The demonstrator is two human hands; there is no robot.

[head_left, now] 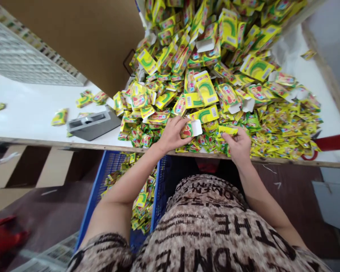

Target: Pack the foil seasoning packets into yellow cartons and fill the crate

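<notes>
My left hand (172, 135) is closed around a small yellow carton (190, 129) with a red picture and an open white flap, held just above the table's front edge. My right hand (239, 143) pinches a flat yellow sachet (227, 130) close to the carton's open end. Both hands sit at the near side of a large heap of yellow-green cartons and sachets (215, 68) that covers the white table (25, 113).
A grey metal tool (90, 122) lies on the table left of the heap, with a few loose cartons (59, 116) beyond it. A brown cardboard sheet (85, 37) leans at the back. A blue crate (103, 177) holding filled cartons stands under the table. A red object (331, 142) pokes in at right.
</notes>
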